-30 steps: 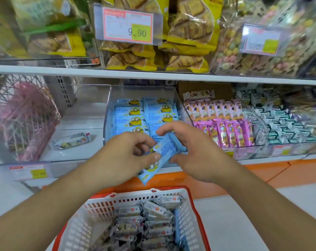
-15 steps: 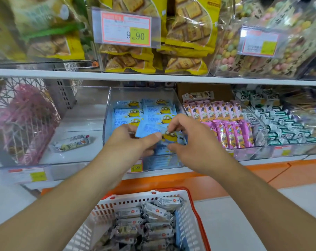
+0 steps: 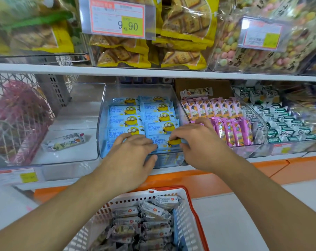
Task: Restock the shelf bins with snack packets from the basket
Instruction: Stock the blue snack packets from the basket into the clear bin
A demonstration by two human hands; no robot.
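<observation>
A clear shelf bin point(image 3: 101, 122) in the middle holds two rows of blue snack packets point(image 3: 124, 122) with a yellow cartoon figure. Both my hands reach into its front. My left hand point(image 3: 130, 156) and my right hand point(image 3: 198, 142) pinch the ends of one blue packet point(image 3: 162, 143) lying at the front of the right row. Below, a white basket with a red rim point(image 3: 193, 212) holds several grey-wrapped packets point(image 3: 150, 220) and some blue ones along its right wall.
The clear bin point(image 3: 75, 153) to the left holds a single grey packet point(image 3: 65, 142). To the right stand bins of pink packets point(image 3: 231, 124) and white-green packets point(image 3: 283, 124). The upper shelf point(image 3: 153, 72) carries yellow biscuit bags and price tags. A pink wire basket point(image 3: 17, 120) sits far left.
Both hands have carried the blue packet up from above the basket and forward into the middle bin, lowering it flat onto the front of the right row.
</observation>
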